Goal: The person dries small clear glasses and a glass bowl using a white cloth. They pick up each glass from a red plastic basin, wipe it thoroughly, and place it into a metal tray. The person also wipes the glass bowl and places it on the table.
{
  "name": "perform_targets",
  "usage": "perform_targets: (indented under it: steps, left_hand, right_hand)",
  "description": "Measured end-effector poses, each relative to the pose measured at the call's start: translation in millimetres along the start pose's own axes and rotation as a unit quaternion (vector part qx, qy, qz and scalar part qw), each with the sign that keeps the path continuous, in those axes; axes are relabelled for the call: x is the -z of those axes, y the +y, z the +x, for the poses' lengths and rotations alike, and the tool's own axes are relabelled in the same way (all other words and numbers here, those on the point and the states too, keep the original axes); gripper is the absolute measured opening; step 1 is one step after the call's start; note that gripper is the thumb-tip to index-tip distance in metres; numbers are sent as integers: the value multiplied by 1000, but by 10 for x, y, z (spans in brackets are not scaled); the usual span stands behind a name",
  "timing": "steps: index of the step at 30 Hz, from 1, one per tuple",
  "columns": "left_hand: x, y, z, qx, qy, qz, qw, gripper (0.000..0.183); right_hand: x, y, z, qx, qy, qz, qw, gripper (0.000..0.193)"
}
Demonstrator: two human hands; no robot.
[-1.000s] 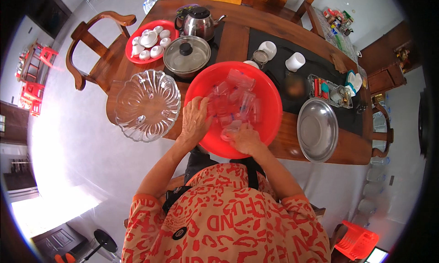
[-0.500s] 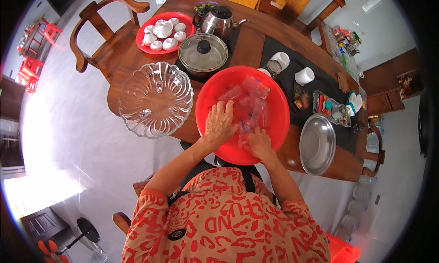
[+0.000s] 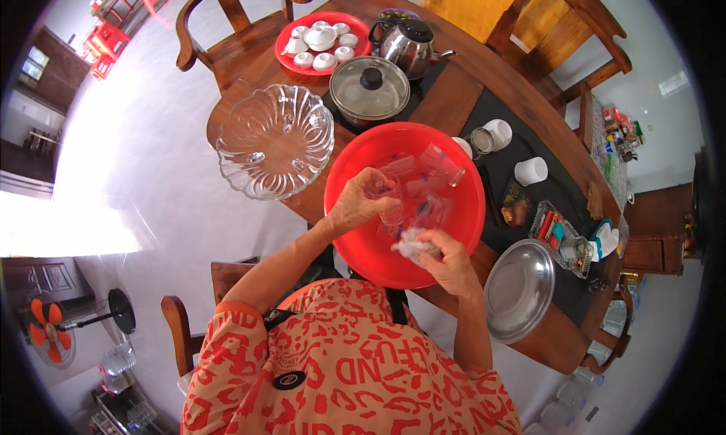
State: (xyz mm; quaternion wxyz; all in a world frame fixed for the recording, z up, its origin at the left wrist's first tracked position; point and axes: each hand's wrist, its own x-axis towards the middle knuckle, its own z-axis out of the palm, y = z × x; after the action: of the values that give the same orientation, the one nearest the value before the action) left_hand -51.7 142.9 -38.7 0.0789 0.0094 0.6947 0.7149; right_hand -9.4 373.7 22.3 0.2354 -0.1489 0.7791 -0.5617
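Left hand (image 3: 361, 202) closed around a small clear glass (image 3: 390, 200), lifted just above the red basin (image 3: 355, 246). Right hand (image 3: 446, 259) pinched shut on a crumpled white cloth (image 3: 411, 243), touching or just under the glass; contact point is hard to tell.

Landmark = red basin. More clear glasses (image 3: 439, 166) lie tipped inside it, toward its far side. Glass bowl (image 3: 274, 141), scalloped, sits left of the basin, apart from it. Lidded pot (image 3: 370, 89) just beyond the basin; kettle (image 3: 407, 45) and a red tray of small white cups (image 3: 321, 40) farther beyond. Two white cups (image 3: 529, 170) to the basin's right on the dark mat. Steel plate (image 3: 517, 287) near-right of the basin, at the table (image 3: 454, 94) edge.

Progress, my read: wiping glasses one at a time. One in hand, several left in the basin, none visibly set aside finished, so early.

Versus half a second back: both hands were down flat in the basin among the glasses; now one glass is picked out and raised, cloth brought to it. Head view has shifted closer over the table.
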Motion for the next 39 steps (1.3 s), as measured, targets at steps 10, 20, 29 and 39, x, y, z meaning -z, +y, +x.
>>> perform_targets:
  steps: [10,20,29,39]
  left_hand:
    - [-286,57,-73,90,-45,-473,875,59]
    - [-422,232,-121,137,-57,-442,885,90]
    - [-306,196,-66,143,18,-489,860,71]
    - [-244,315,-166,204,-59,-510,834,51]
  right_hand:
    - [-516,-391,542,318,280,-250,870,33]
    - [-265,-342,869,109,192,105,970,27]
    - [-721,-286,456,323,251,-282,868,38]
    - [-395,-276,761,165,244,6,956,26]
